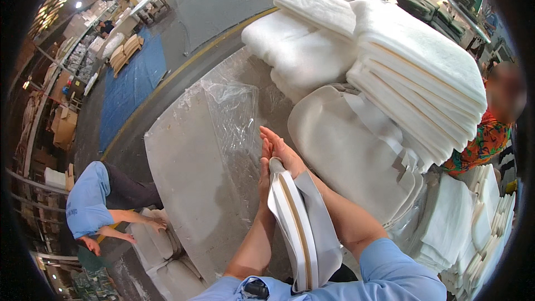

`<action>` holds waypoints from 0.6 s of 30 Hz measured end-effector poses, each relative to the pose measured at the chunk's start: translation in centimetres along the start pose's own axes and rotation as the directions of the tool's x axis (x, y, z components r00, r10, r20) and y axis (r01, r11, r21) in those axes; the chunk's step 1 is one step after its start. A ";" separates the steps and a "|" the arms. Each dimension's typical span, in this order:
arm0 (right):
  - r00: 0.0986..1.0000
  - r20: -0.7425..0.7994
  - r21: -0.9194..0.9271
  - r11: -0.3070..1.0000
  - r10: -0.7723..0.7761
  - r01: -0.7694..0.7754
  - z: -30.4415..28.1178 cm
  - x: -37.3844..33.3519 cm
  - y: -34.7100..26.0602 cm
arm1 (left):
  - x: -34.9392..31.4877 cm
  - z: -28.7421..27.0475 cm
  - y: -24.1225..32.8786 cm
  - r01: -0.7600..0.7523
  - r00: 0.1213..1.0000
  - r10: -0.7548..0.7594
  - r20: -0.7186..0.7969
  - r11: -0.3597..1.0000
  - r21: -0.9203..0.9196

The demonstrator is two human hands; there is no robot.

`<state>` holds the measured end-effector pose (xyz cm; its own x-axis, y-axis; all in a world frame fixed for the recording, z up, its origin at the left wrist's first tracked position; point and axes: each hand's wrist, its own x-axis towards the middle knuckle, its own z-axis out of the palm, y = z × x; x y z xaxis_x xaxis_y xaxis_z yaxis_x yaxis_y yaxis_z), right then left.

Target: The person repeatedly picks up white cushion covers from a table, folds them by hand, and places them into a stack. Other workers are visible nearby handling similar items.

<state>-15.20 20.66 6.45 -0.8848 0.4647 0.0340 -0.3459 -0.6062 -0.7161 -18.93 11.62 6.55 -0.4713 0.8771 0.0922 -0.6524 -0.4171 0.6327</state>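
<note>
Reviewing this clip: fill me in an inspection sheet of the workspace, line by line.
Surface: grey worktable, partly under crinkled clear plastic.
Job's things: layered grey-and-white pad on edge between the forearms; stacked grey pieces to the right.
Clutter: folded white padding piled beyond the grey pieces.
Hands: left hand and right hand, fingers straight, pressing the pad's far end between them.
Cables: nothing seen.
Surroundings: co-worker in blue bending at left; person in patterned shirt at right; blue floor sheet.
</note>
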 end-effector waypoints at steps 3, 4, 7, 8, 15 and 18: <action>0.995 0.005 0.012 0.995 -0.095 0.095 -0.2 -0.6 -0.5 | -0.4 4.4 1.3 0.128 0.963 -0.093 -0.254 0.984 0.126; 0.986 0.018 -0.132 0.978 -0.163 0.164 -0.2 -0.3 -0.6 | -0.3 4.9 1.9 0.136 0.962 -0.088 -0.260 0.975 0.173; 0.964 0.062 -0.394 0.881 -0.257 0.260 -0.7 0.8 -0.7 | 0.2 5.4 3.1 0.155 0.961 -0.071 -0.268 0.939 0.306; 0.974 0.047 -0.382 0.897 -0.223 0.224 -0.7 1.2 -0.5 | 0.5 4.3 2.9 0.161 0.961 -0.083 -0.265 0.944 0.287; 0.961 -0.026 -0.239 0.931 0.276 -0.274 -3.3 4.0 -3.4 | 2.8 -0.2 1.6 0.186 0.969 -0.129 -0.209 0.942 0.281; 0.891 -0.234 -0.119 0.898 0.388 -0.423 -1.9 5.6 -5.9 | 3.9 -2.4 1.8 0.191 0.956 -0.080 -0.281 0.900 0.392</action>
<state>-17.54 28.11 9.53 -0.8499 0.3298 -0.4109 0.1004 -0.6642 -0.7408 -23.40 13.72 6.19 -0.5655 0.8052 -0.1785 -0.4440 -0.1148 0.8886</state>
